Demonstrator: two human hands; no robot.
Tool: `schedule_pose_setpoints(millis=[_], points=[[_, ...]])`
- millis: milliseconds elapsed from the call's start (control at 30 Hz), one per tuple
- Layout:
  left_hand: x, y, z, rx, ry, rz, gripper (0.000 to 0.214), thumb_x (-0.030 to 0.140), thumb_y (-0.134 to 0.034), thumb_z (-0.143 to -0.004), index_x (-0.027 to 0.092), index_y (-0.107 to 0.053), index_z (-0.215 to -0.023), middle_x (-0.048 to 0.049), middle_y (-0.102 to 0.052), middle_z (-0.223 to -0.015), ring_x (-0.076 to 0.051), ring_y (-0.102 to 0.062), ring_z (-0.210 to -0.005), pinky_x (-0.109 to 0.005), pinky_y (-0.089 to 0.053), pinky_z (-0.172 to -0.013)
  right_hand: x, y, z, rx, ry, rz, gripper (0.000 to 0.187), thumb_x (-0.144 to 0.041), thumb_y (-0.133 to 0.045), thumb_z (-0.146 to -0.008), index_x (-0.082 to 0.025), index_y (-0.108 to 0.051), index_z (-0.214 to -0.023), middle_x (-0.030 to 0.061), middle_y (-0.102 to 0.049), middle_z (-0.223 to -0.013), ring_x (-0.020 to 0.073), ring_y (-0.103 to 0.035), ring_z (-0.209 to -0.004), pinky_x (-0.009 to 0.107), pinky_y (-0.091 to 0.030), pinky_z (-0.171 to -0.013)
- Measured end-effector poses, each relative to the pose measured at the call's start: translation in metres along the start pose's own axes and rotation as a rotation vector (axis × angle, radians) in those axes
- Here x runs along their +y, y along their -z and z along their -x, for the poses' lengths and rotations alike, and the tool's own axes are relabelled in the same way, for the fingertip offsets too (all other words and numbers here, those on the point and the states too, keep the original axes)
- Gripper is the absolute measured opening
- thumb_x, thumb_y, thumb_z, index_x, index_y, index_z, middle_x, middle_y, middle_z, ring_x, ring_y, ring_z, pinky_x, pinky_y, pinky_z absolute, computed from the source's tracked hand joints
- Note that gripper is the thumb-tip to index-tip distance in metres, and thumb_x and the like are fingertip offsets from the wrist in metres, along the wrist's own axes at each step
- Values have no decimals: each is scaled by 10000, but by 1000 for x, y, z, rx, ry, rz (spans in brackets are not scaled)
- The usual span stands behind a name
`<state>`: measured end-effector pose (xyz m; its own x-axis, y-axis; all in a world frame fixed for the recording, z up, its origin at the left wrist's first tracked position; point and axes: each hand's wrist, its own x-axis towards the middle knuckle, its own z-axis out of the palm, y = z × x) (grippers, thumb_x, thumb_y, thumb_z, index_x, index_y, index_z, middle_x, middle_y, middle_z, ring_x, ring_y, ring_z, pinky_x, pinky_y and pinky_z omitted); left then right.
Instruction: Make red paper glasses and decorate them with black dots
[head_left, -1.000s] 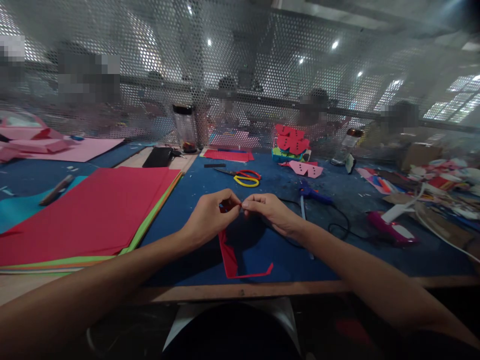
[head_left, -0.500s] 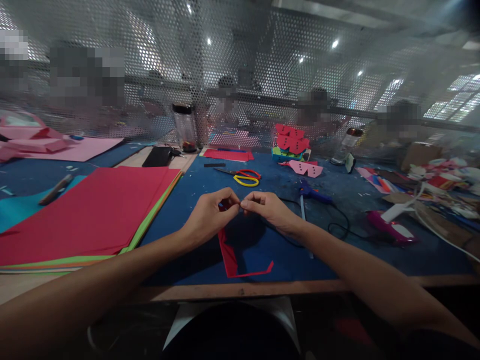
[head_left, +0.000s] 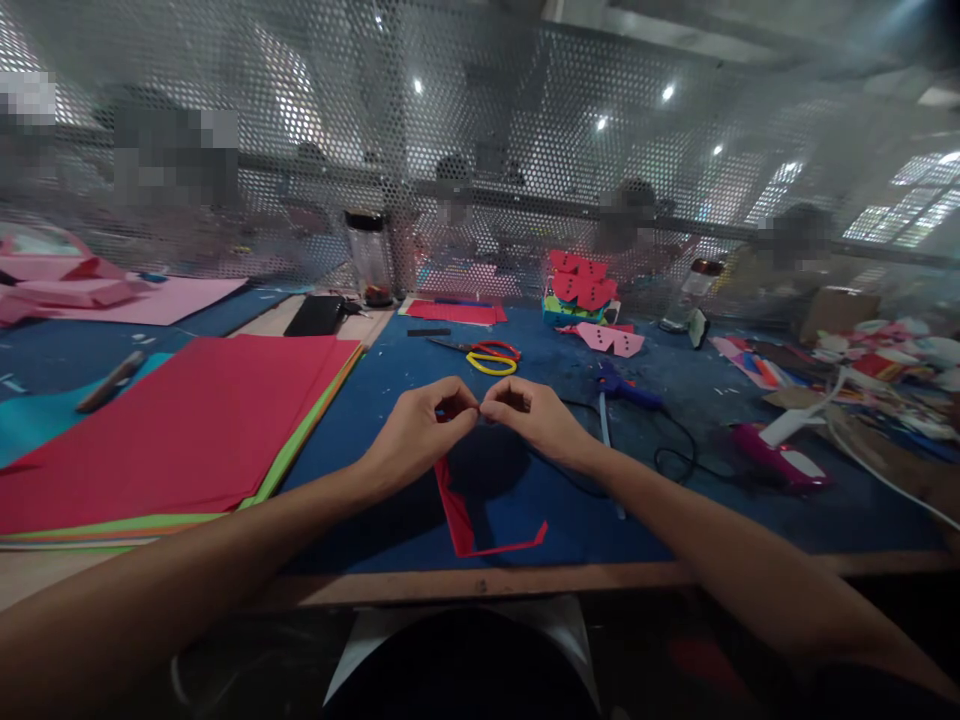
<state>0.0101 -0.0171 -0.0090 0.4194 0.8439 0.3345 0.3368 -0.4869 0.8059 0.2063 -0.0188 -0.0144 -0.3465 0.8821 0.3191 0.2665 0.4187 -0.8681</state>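
Head view, and it's fingertip work: the left hand (head_left: 424, 425) pinches folded red paper, the right hand (head_left: 541, 420) meets it tip to tip, thumb and finger narrow, though whether they grip the paper I can't tell! Below the left hand, a bent red paper strip (head_left: 454, 508) runs along the blue tabletop (head_left: 555, 495), scissors (head_left: 493, 358) just beyond, blue glue gun (head_left: 634, 391) off to the right

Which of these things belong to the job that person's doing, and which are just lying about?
Seemingly in the job:
folded red paper, pinched by left hand and right hand

Apparently just lying about:
scissors
blue glue gun
stacked coloured sheets
dark-lidded jar
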Motion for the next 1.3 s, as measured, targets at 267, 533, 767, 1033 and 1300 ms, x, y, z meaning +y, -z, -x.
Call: schedule_pose_setpoints(millis=[267,533,767,1033,1300], points=[[0,1,-1,12,24,3,95,236,-562,-834,171,-613,-788,12,-617,-708,-146,-566,-681,-254,-406,-630,-2,-1,0,28,85,57,150,-310,-635,-874,-176,-669,-932,9,-682,-877,141,-628,-834,276,-470,-800],[2,2,-2,15,43,-21,107,249,-579,-833,167,-628,-784,7,-636,-719,-149,-575,-690,-259,-406,-635,-2,0,1,33,127,95,125,-291,-640,-875,-186,-674,-933,4,-690,-889,143,-637,-851,279,-480,-820],[1,1,-1,3,45,-19,104,253,-582,-834,170,-639,-810,8,-647,-739,-155,-588,-720,-259,-420,-653,-1,-1,4,66,182,203,108,-283,-632,-887,-194,-670,-934,-1,-685,-894,142,-635,-860,272,-467,-838],[-1,1,-2,3,31,-23,101,249,-576,-824,175,-643,-803,2,-665,-755,-163,-599,-733,-266,-433,-668,-2,-1,5,72,211,264,86,-264,-624,-891,-195,-661,-928,-2,-682,-905,138,-632,-871,261,-460,-840],[0,1,-1,-3,16,-36,122,261,-565,-823,171,-647,-807,-12,-677,-772,-171,-611,-749,-266,-450,-676,-3,0,4,69,194,268,87,-269,-609,-888,-198,-653,-910,6,-676,-897,152,-628,-863,279,-462,-837]])
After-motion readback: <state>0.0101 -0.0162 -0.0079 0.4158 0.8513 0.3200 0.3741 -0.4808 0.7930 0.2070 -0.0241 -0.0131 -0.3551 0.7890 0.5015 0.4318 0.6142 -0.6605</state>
